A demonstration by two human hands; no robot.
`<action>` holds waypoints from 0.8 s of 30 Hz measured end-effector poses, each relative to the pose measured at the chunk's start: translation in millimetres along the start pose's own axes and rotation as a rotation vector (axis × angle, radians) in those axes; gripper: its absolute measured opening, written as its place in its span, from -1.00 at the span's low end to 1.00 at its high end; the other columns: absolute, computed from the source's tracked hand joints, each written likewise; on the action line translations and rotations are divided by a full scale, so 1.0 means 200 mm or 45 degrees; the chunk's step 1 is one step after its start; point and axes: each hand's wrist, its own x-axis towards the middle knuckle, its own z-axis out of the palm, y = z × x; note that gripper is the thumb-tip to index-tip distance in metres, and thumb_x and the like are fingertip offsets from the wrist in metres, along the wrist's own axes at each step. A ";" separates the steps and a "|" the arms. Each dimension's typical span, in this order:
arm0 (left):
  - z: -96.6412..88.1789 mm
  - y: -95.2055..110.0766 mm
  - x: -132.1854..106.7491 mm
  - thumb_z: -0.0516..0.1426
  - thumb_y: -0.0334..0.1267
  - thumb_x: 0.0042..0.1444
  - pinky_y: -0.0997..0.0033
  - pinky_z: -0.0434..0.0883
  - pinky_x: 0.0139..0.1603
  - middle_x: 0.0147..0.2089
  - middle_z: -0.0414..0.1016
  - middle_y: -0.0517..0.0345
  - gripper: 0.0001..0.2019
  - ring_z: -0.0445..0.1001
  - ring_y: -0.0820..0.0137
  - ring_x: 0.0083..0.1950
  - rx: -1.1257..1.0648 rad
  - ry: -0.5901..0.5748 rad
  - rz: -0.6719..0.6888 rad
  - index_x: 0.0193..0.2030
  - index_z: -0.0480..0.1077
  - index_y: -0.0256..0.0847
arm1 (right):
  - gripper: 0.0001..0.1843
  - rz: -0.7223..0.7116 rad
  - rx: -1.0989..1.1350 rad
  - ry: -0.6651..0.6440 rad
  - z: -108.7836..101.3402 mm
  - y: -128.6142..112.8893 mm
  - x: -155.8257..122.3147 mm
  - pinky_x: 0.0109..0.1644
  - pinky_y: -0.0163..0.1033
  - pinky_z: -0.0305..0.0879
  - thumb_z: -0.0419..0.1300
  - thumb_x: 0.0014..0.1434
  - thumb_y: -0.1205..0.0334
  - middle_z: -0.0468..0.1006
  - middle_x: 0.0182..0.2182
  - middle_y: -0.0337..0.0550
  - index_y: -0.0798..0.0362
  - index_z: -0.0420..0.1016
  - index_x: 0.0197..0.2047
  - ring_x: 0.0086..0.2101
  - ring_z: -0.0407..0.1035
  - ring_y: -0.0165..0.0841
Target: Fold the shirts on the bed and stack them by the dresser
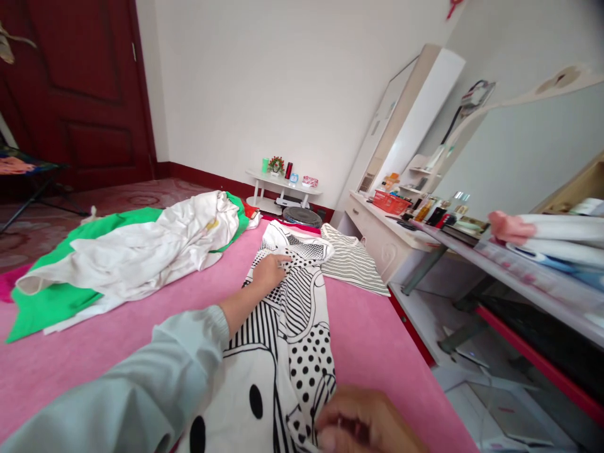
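A white shirt point(302, 308) with black dots, stripes and curved shapes lies lengthwise before me, its collar end away from me. Near that far end, my left hand point(268, 274) has its fingers bent on the fabric, gripping a bit of it. At the bottom of the view my right hand point(368, 423) is curled, with the shirt's right edge pinched at its fingertips. The near part of the shirt runs out of the view. Just beyond, to the right, a striped top point(352, 261) lies flat.
A pink bedspread point(377, 352) lies under the clothes. On the left are a white garment point(155, 251) and a green one point(56, 308) in a loose pile. A dresser point(372, 220) and a shelf table point(533, 277) with bottles border the right side. A low white stand point(283, 182) is beyond the bed.
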 end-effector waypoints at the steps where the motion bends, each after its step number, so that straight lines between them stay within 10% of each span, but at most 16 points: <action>1: 0.01 -0.01 -0.03 0.11 -0.41 0.00 0.37 0.34 -0.01 -0.01 0.51 0.20 -0.61 0.44 0.29 -0.02 -0.003 0.001 0.025 -0.06 0.52 0.06 | -0.66 -0.031 -0.031 0.058 -0.05 0.00 0.07 -0.40 -0.32 0.18 0.21 0.04 -0.09 0.45 -0.54 -0.22 0.02 0.54 -0.46 -0.47 0.28 -0.38; 11: 0.06 -0.04 0.00 0.08 -0.41 0.08 0.39 0.33 0.05 -0.09 0.51 0.19 -0.67 0.43 0.34 -0.05 -0.213 0.091 0.285 -0.06 0.52 -0.03 | -0.76 -0.067 -0.387 0.847 -0.68 0.21 1.02 -0.27 -0.25 0.32 0.17 -0.01 0.22 0.55 -0.33 -0.13 0.10 0.49 -0.25 -0.39 0.42 -0.34; 19: 0.04 -0.02 -0.02 0.02 -0.50 0.04 0.29 0.33 -0.01 -0.25 0.51 0.19 -0.60 0.41 0.30 -0.13 0.002 -0.033 0.501 -0.16 0.55 0.04 | -0.54 -0.252 -1.199 0.701 -0.53 0.03 1.50 0.07 -0.14 0.15 0.20 0.07 0.18 0.50 -0.02 -0.01 0.07 0.41 0.07 -0.02 0.32 -0.19; 24: 0.03 -0.01 -0.03 0.09 -0.35 0.07 0.19 0.29 0.07 -0.02 0.45 0.08 -0.47 0.37 0.22 0.01 -0.051 0.140 0.398 0.23 0.24 -0.09 | -0.66 -0.331 -1.537 0.667 -0.48 0.00 1.52 -0.02 -0.12 0.11 0.27 0.01 0.20 0.55 -0.21 -0.05 0.01 0.51 -0.09 -0.12 0.31 -0.16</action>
